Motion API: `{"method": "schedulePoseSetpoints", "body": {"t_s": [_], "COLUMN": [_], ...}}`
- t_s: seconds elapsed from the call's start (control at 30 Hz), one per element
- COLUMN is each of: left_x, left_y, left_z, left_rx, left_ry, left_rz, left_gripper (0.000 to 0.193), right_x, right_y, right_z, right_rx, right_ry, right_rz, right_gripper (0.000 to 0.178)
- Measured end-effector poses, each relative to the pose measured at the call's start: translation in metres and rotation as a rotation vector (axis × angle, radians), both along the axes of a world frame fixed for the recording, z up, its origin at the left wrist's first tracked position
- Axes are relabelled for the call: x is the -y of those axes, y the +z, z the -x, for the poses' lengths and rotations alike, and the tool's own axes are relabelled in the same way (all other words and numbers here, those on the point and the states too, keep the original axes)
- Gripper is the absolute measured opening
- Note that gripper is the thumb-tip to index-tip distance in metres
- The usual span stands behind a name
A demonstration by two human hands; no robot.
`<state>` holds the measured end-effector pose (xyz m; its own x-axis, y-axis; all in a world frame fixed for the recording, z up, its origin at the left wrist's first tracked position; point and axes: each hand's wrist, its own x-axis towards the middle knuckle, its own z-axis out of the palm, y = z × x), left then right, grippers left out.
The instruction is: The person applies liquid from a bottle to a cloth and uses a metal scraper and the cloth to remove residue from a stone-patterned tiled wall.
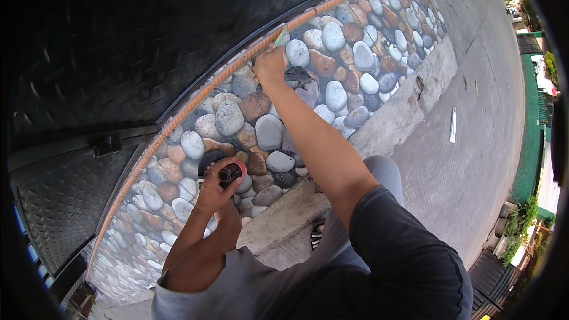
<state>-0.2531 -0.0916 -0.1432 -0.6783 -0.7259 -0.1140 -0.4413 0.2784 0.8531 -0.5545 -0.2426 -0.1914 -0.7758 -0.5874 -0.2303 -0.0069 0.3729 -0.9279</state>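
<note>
My left hand [220,189] is wrapped round a small dark open-mouthed bottle [227,175] with red on its side, held over the pebble-patterned tiles [224,117]. What is inside it cannot be made out. Farther off, my right hand [271,66] is closed at the orange-brown edging strip [237,59] along the tiles' far side. A thin, pale green flat piece [281,35] sticks out past its fingers; how they grip it is partly hidden. Just right of that wrist lies a crumpled dark and purplish thing [303,83], perhaps a bag or cloth.
Black textured metal panels [95,41] rise just beyond the edging, with a latch [106,145] on them. A rough concrete strip [409,101] borders the tiles on the near side. Grey pavement [474,136] stretches to the right, with a narrow white strip [453,125] lying on it.
</note>
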Motion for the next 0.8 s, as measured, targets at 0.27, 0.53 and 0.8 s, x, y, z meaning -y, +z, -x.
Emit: {"method": "schedulePoseSetpoints", "body": {"t_s": [0.27, 0.53, 0.8], "left_x": [-0.001, -0.004, -0.005], "left_y": [0.003, 0.008, 0.018], "left_z": [-0.002, -0.015, -0.022], "left_rx": [-0.041, -0.074, -0.171], "left_ry": [0.036, 0.031, 0.166], "left_rz": [-0.030, 0.019, -0.130], "left_gripper": [0.053, 0.052, 0.053], "right_x": [-0.012, -0.044, -0.058], "right_y": [0.033, 0.004, 0.018], "right_z": [0.008, 0.043, 0.052], "right_rx": [0.498, 0.579, 0.439], "right_ry": [-0.084, -0.135, 0.122], "right_rz": [0.132, 0.306, -0.025], "right_gripper": [0.031, 0.029, 0.032]}}
